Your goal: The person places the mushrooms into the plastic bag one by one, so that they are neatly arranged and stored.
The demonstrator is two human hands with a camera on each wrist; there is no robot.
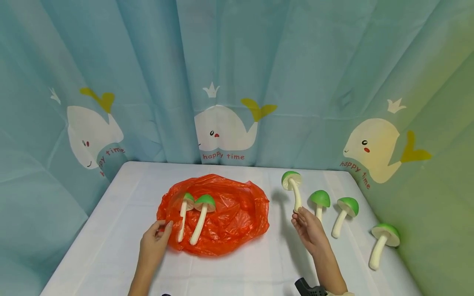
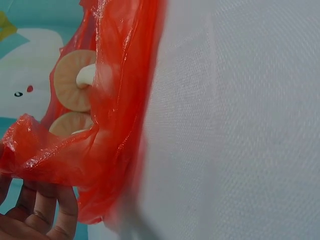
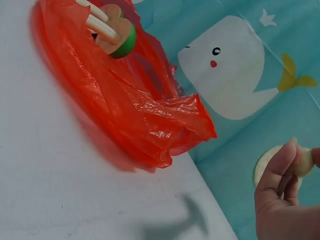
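Observation:
A red plastic bag [image 1: 240, 213] lies spread open, with two green-capped toy mushrooms [image 1: 200, 220] side by side in it, stems toward me. My left hand [image 1: 153, 244] pinches the bag's near left rim between thumb and fingers; the left wrist view shows the raised red film [image 2: 55, 155] above the fingers. To the right of the bag, my right hand [image 1: 312, 232] holds another toy mushroom [image 1: 297, 195] by the bottom of its pale stem, cap up and clear of the table, its shadow falling to the left. In the right wrist view the hand hides most of that mushroom.
Three more mushrooms lie on the right side of the white table [image 1: 122, 230]: one [image 1: 320, 199] partly behind the right hand, one [image 1: 344, 213] beside it, one [image 1: 383, 242] near the right edge. A blue-green curtain [image 1: 314, 82] with whale prints surrounds the table.

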